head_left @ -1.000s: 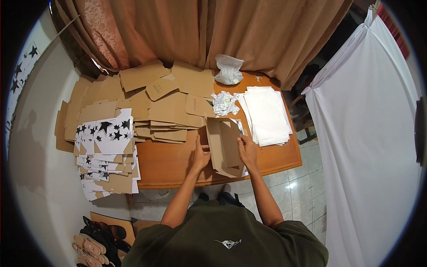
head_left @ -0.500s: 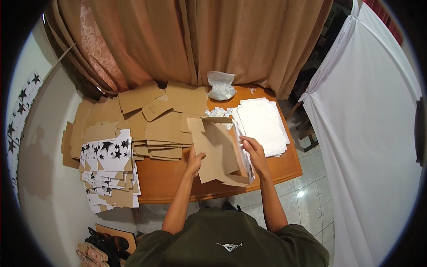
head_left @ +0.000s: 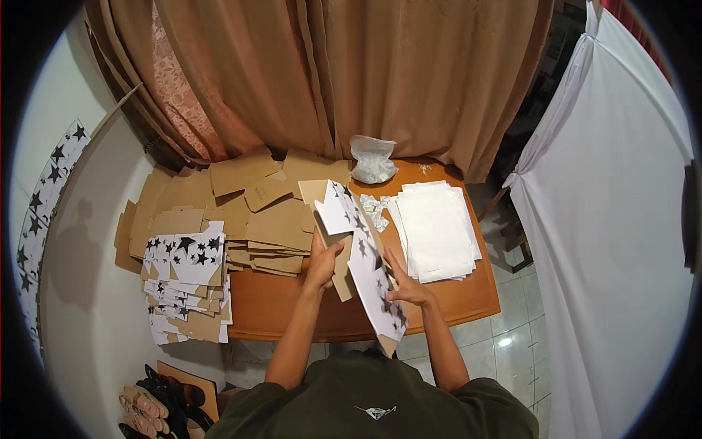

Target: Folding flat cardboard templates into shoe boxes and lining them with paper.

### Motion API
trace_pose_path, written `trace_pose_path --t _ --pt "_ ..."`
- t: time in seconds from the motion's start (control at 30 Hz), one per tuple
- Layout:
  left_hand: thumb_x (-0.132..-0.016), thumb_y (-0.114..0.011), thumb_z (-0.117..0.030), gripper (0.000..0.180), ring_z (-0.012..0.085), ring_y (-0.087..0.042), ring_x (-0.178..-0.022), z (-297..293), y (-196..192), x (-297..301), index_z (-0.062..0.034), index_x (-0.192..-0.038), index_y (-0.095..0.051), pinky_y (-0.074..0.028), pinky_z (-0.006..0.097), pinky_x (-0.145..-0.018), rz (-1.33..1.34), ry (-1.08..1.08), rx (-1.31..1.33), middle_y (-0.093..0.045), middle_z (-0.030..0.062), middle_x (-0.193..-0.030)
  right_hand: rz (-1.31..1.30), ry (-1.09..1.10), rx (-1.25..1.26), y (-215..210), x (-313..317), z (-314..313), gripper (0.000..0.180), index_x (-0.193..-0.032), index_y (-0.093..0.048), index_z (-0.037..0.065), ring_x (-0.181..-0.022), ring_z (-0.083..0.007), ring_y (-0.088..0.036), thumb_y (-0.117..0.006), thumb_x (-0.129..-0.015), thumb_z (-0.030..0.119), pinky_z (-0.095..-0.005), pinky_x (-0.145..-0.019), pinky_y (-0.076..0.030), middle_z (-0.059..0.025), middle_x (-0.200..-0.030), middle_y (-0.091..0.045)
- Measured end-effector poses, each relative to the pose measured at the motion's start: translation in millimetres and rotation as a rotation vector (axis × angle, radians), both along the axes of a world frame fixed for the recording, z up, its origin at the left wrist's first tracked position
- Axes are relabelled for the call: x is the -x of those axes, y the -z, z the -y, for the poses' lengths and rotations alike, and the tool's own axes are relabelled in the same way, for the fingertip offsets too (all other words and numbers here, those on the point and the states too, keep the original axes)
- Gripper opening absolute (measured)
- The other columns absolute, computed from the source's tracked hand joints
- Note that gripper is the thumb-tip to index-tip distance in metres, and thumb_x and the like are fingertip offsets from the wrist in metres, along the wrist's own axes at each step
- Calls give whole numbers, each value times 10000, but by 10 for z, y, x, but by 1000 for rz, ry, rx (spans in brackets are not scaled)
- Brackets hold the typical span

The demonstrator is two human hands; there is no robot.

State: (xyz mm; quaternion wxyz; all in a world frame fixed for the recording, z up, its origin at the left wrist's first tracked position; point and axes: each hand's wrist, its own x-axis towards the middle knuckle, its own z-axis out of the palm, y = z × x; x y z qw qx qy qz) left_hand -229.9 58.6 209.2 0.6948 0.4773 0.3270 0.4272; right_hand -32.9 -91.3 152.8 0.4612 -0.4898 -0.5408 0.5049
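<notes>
Both sets of fingers are closed on one star-printed carton blank (head_left: 363, 260): my left hand (head_left: 322, 265) pinches its brown flap, my right hand (head_left: 406, 290) grips the long edge, probably to keep it steady. I have it tilted above the table (head_left: 292, 311), between the brown stack (head_left: 274, 230) and white sheets (head_left: 436, 230).

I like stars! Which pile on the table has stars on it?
The pile at the table's left end: white sheets with black stars. The middle pile is plain brown; the right stack plain white.
</notes>
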Motion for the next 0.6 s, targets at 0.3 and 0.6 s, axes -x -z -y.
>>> trace_pose_path --t 0.3,0.6 --pt "-887 -514 91 740 255 -570 -1242 -123 -200 -260 -77 -1564 -266 -486 341 -1027 -65 44 -130 -510 164 -1428 88 200 27 -138 71 -169 1345 -1620 -166 51 -1442 -396 -373 -977 -598 380 -487 -1169 -342 -234 -1607 -297" --pt "-835 -510 42 766 347 -507 -1343 -112 -340 -12 -40 -1567 -300 -380 397 -1125 -393 255 -391 -508 230 -1460 -83 600 -91 -12 -413 -179 1130 -1596 -238 26 -1301 -372 -527 -914 -713 226 -463 -1059 -472 -285 -1516 -384"
